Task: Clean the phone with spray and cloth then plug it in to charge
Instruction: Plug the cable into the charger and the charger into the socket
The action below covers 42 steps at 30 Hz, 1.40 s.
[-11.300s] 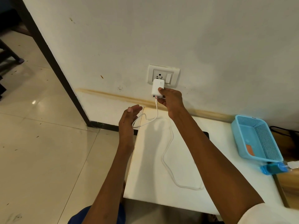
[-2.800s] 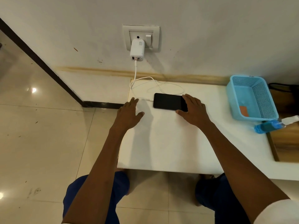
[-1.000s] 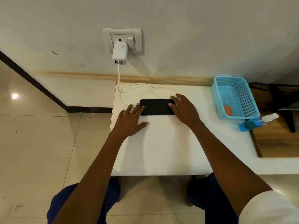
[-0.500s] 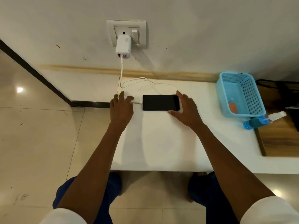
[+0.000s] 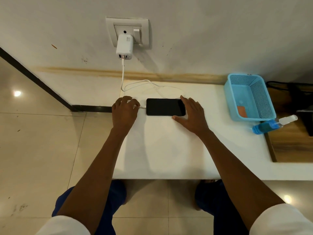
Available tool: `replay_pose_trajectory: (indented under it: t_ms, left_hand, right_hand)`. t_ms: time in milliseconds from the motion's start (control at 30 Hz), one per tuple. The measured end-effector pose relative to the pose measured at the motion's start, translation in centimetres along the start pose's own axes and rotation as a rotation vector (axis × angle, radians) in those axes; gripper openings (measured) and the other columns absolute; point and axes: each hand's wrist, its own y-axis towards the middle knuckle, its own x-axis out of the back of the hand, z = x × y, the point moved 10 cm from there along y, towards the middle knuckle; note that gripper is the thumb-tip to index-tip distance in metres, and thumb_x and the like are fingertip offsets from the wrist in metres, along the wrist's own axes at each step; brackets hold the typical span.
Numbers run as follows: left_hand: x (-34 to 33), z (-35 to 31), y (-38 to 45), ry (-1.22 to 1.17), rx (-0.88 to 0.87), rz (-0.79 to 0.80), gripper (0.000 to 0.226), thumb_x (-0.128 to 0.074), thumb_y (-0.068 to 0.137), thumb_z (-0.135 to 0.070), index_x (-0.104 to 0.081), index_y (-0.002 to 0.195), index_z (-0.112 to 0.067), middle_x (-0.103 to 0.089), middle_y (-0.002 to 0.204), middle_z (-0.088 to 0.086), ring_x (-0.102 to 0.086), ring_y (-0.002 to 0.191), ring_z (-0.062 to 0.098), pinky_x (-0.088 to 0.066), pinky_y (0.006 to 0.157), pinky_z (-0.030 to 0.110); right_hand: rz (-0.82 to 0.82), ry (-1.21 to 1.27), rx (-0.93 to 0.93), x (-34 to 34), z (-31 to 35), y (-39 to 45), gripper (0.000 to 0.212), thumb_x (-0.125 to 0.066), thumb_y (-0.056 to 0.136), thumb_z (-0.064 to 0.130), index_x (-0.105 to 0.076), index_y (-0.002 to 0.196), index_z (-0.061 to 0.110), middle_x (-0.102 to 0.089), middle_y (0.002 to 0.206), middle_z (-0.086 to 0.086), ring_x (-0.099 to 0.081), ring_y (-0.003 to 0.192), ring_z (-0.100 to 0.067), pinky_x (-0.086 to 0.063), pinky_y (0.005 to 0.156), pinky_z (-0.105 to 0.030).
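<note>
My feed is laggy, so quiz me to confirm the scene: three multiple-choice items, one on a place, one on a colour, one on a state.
1. Where does the spray bottle lie?
A. Inside the basket
B. On the table beside the basket
C. On the floor

2. What colour is the basket?
A. Blue
B. Red
C. White

3. What state is the charger in?
A. Lying on the table
B. Held in the right hand
C. Plugged into the wall socket

Answers:
1 B, it lies on its side at the basket's near corner.
2 A, its mesh walls are light blue.
3 C, it sits in the socket with the cable hanging down.
</note>
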Motion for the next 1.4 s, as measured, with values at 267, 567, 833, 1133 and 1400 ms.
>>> replay_pose_trajectory:
  t_ms: [267, 567, 833, 1133, 1400]
  left_hand:
    - [0.1, 0.5, 0.8, -0.092, 0.051, 0.051, 0.043, -0.06, 0.096, -0.035, -0.052, 0.134, -0.017, -0.045, 0.146, 0.01, -0.05, 0.127, 0.036, -0.048, 0.095, 0.049]
    - [0.1, 2.6, 0.8, -0.018, 0.177, 0.066, 0.034, -0.048, 0.102, -0.024, -0.059, 0.131, -0.01, -0.056, 0.138, 0.007, -0.054, 0.123, 0.033, -0.044, 0.101, 0.046]
    - [0.3, 2.6, 0.8, -0.001, 0.157, 0.058, 0.031, -0.049, 0.102, -0.025, -0.065, 0.122, -0.009, -0.063, 0.128, 0.007, -0.06, 0.113, 0.032, -0.046, 0.095, 0.042]
    - [1.0, 2.8, 1.1, 0.022, 0.171, 0.014, 0.027, -0.049, 0.101, -0.024, -0.07, 0.11, -0.009, -0.068, 0.117, 0.008, -0.063, 0.104, 0.032, -0.045, 0.089, 0.04]
    - [1.2, 2.8, 1.0, 0.022, 0.181, 0.019, 0.03, -0.049, 0.101, -0.025, -0.069, 0.118, -0.011, -0.066, 0.123, 0.007, -0.064, 0.107, 0.03, -0.047, 0.094, 0.041]
  right_hand:
    - [-0.157, 0.116, -0.011, 2.9, 3.3, 4.5, 0.047, -0.061, 0.095, 0.036, -0.056, 0.138, 0.017, -0.058, 0.138, -0.004, -0.049, 0.13, -0.025, -0.043, 0.105, -0.044]
    - [0.042, -0.165, -0.053, 0.0, 7.9, 11.1, 0.031, -0.049, 0.1, 0.043, -0.067, 0.121, 0.03, -0.059, 0.121, -0.005, -0.054, 0.115, -0.029, -0.046, 0.092, -0.042]
    - [-0.098, -0.208, -0.055, 1.9, 8.0, 12.8, 0.03, -0.046, 0.103, 0.039, -0.07, 0.114, 0.025, -0.068, 0.109, -0.004, -0.062, 0.101, -0.029, -0.05, 0.082, -0.037]
    - [-0.125, -0.02, -0.187, 1.4, 7.4, 13.7, 0.012, -0.05, 0.097, 0.024, -0.062, 0.101, 0.022, -0.069, 0.092, -0.001, -0.065, 0.089, -0.026, -0.047, 0.069, -0.031]
    - [-0.012, -0.006, -0.024, -1.0, 8.1, 12.8, 0.025, -0.062, 0.094, 0.037, -0.072, 0.111, 0.023, -0.06, 0.123, 0.001, -0.053, 0.114, -0.024, -0.046, 0.09, -0.035]
